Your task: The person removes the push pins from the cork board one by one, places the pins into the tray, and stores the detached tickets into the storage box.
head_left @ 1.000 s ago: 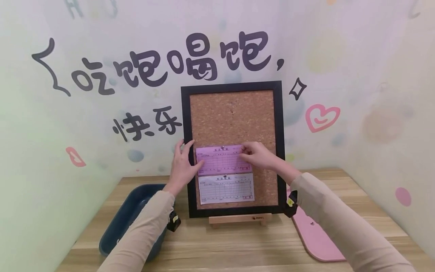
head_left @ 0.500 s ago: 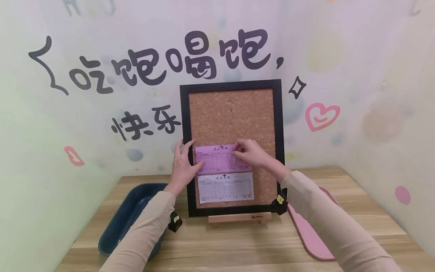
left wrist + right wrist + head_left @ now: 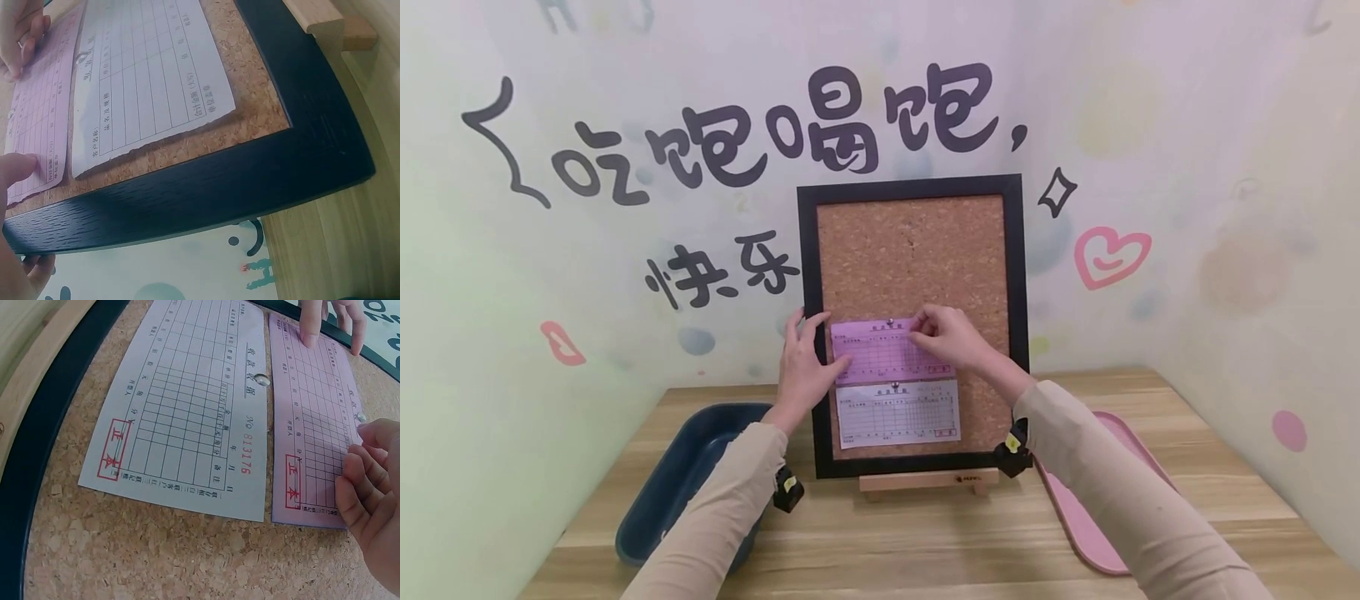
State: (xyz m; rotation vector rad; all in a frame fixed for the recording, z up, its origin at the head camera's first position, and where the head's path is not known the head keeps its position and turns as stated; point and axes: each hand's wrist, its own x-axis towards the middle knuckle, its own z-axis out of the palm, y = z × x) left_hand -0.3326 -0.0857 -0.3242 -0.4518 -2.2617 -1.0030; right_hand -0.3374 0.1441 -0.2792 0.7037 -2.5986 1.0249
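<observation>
A black-framed corkboard (image 3: 917, 258) leans upright on a small wooden stand (image 3: 928, 481). On its lower half are a pink receipt slip (image 3: 872, 357) and, just below, a white receipt slip (image 3: 898, 421), with a silver pushpin (image 3: 261, 379) at the white slip's top edge and another pushpin (image 3: 361, 417) at the pink slip's top. My left hand (image 3: 805, 367) grips the board's left side, thumb on the pink slip and some fingers behind the frame. Curled fingers of my right hand (image 3: 951, 337) touch the pink slip right of its pin; nothing held shows between them.
A dark blue bin (image 3: 681, 467) stands on the table (image 3: 880, 550) at left, partly behind the left sleeve. At right, a pink tray (image 3: 1078, 525) lies partly under the right forearm. A wall (image 3: 625, 67) with large black lettering rises behind the board.
My right hand has slid left along the top of the pink slip, closer to its pushpin. My left hand keeps its place on the board.
</observation>
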